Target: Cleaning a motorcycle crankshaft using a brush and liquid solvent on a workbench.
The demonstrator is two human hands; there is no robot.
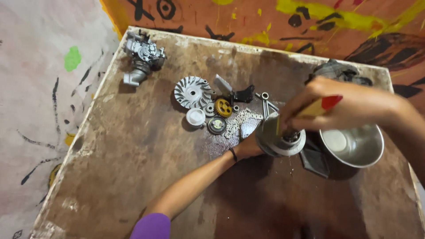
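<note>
A person works over a stained wooden surface (133, 177) strewn with small engine parts. The left hand (250, 147), a dark band at its wrist, has its fingers wrapped around the underside of a round grey metal drum-shaped part (276, 139), held tilted just above the wood right of centre; the fingers themselves are mostly hidden behind the part. The right hand (341, 104), coming in from three o'clock, has its fingers closed on a tool with a yellow and red handle (321, 106), whose lower end meets the middle of the drum-shaped part. Just beside the part at three o'clock sits a shiny steel bowl (369, 148), and a dark flat plate (315, 161) lies beneath, at about five o'clock from the part. At ten o'clock from it, near the centre of the surface, lie a silver finned disc (191, 91), a brass-coloured gear (223, 107), a small white cap (195, 117), a round dark bearing-like ring (217, 125), a black bracket (244, 94) and a scatter of pale small pieces (241, 119). Well apart, at the far eleven o'clock corner, rests a grey carburettor-like casting (142, 56). Another dark metal assembly (338, 71) shows at one o'clock, partly hidden behind the right hand.
</note>
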